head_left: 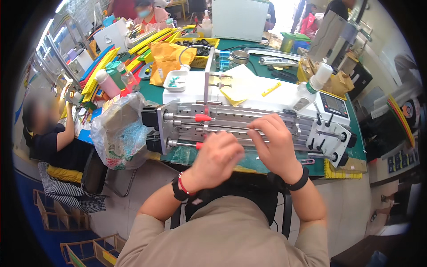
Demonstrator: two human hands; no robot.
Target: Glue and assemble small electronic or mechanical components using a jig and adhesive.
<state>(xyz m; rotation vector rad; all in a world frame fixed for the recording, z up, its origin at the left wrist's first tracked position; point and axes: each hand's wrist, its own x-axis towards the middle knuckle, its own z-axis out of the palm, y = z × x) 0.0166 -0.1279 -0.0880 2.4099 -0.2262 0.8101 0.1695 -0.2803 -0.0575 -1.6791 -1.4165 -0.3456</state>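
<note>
A long metal machine with two horizontal rails [244, 116] lies across the bench in front of me. My left hand [217, 155], smeared by motion, is over its near edge beside a red pointed tip [199, 145]; its fingertips are hidden. A second red pointed tip [203, 118] sits on the farther rail. My right hand [274, 140] hovers over the rails to the right, its thumb and forefinger brought together in a pinch. Whatever they hold, if anything, is too small to name. Black motors [152, 116] are fixed at the machine's left end.
A plastic-lined bin [118, 133] stands left of the machine. Behind it are a white tray [175, 81], an orange paper bag [165, 63], a yellow basket [209, 60] and a tilted white bottle [311, 89]. A control panel [333, 105] is at right. A person [49, 129] sits at far left.
</note>
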